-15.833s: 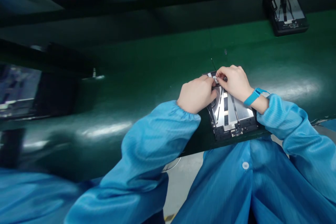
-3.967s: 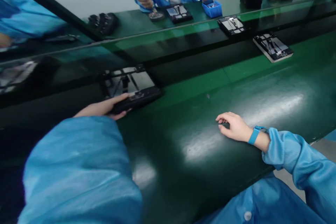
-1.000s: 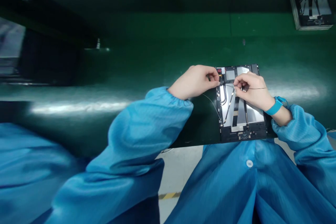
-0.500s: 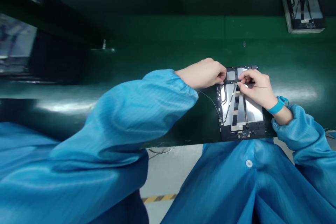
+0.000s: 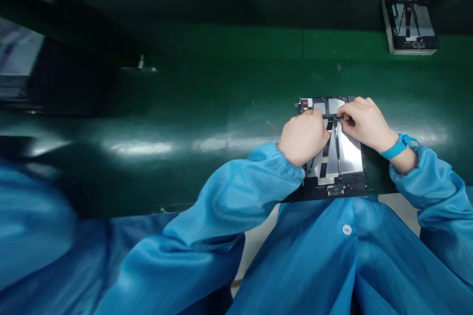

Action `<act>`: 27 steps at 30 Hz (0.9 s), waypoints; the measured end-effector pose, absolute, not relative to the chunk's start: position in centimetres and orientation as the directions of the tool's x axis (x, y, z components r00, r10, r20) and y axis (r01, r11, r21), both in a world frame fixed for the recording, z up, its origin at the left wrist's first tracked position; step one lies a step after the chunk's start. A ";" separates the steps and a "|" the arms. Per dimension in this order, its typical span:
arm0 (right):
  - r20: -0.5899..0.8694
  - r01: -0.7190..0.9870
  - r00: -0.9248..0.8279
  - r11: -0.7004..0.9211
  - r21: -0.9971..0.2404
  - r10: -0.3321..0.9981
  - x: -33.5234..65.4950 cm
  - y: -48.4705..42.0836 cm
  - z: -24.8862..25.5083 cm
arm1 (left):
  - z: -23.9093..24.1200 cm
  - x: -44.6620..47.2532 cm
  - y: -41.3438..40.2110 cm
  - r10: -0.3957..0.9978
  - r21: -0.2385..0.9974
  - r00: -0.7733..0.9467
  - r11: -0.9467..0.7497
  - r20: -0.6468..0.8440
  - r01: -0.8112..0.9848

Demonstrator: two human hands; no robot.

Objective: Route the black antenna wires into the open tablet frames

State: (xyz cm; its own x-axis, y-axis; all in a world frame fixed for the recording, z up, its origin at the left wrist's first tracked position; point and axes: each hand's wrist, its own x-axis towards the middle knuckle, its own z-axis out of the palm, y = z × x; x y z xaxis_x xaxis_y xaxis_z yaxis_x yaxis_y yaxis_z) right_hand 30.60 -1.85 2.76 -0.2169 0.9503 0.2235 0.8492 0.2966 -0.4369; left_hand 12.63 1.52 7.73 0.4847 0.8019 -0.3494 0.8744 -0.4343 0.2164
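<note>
An opened tablet-like device point(image 5: 350, 155) with a silvery inner panel, black flex strips and a small circuit board lies near the table's front edge. My left hand point(image 5: 305, 137) rests over its left side, fingers curled down at the upper part; what they hold, if anything, is hidden. Over the upper right side, my right hand point(image 5: 366, 123) is closed, with thumb and index fingertips pinched near the dark crossbar. Whatever is between them is too small to name. A thin wire point(image 5: 273, 127) sticks out left of my left hand.
A stack of similar devices point(image 5: 410, 22) stands at the back right of the green table point(image 5: 221, 83). At the far left are a dark, blurred block point(image 5: 70, 78) and a panel with a pale face point(image 5: 18, 49). Blue cloth point(image 5: 29, 226) fills the left edge.
My left hand has come down and right, from the device's upper left edge to over its left side. My right hand stays near the upper right, and the wire beside it no longer shows.
</note>
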 end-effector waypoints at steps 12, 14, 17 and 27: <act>0.127 0.495 0.082 0.070 -0.866 0.988 32.1 -2.7 2.1 | 6.7 10.7 2.1 0.842 0.366 0.448 -0.332 -0.300 0.869; 0.097 0.443 0.116 0.036 -0.896 0.989 32.4 -2.7 1.8 | 6.6 10.8 1.7 0.861 0.299 0.426 -0.344 -0.277 0.890; 0.059 0.388 0.140 0.000 -0.922 0.988 32.5 -2.6 1.5 | 6.8 11.4 1.0 0.872 0.181 0.401 -0.363 -0.280 0.914; -0.002 0.272 0.152 -0.044 -0.961 0.988 32.7 -2.0 0.7 | 7.1 11.9 2.0 0.882 0.105 0.367 -0.352 -0.294 0.930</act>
State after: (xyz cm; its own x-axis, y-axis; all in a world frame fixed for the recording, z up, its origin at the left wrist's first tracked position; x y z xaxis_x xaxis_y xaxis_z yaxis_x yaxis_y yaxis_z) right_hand 32.69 -1.98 0.67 0.1517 0.9884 -0.0020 0.2723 -0.0437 -0.9612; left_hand 11.91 2.01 7.13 0.3674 0.8823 -0.2942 0.9300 -0.3521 0.1054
